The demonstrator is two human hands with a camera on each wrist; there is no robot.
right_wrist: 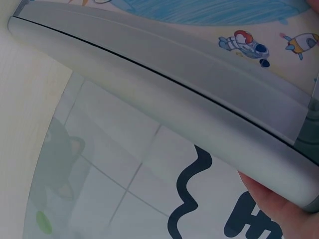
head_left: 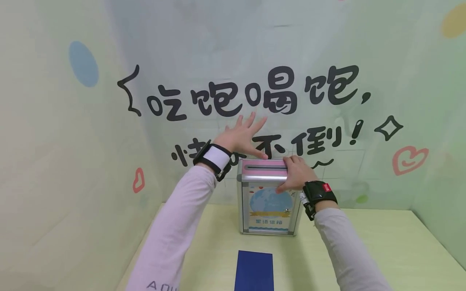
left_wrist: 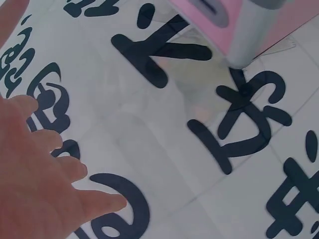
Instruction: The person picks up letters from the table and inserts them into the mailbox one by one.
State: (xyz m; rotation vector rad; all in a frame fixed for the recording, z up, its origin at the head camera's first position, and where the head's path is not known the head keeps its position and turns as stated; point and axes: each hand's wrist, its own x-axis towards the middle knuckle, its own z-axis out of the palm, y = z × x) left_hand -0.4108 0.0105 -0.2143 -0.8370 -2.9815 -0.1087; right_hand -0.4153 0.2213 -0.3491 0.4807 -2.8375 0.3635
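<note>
A letter box (head_left: 270, 220) with a silver metal frame, a pink slotted top and a printed front stands upright on the table. My right hand (head_left: 300, 173) grips its top right corner, thumb on the front and fingers over the top. In the right wrist view the box's silver side edge (right_wrist: 149, 74) crosses the picture, and part of the right hand (right_wrist: 269, 201) shows under it. My left hand (head_left: 240, 136) is raised above the box's left part, fingers spread, holding nothing. The left wrist view shows that hand (left_wrist: 40, 174) apart from the box's silver corner (left_wrist: 254, 30).
A flat dark blue rectangular item (head_left: 254, 270) lies on the pale table (head_left: 364, 242) in front of the box. Behind rises a wall (head_left: 233, 44) with large black writing, and another wall (head_left: 73, 161) stands close on the left.
</note>
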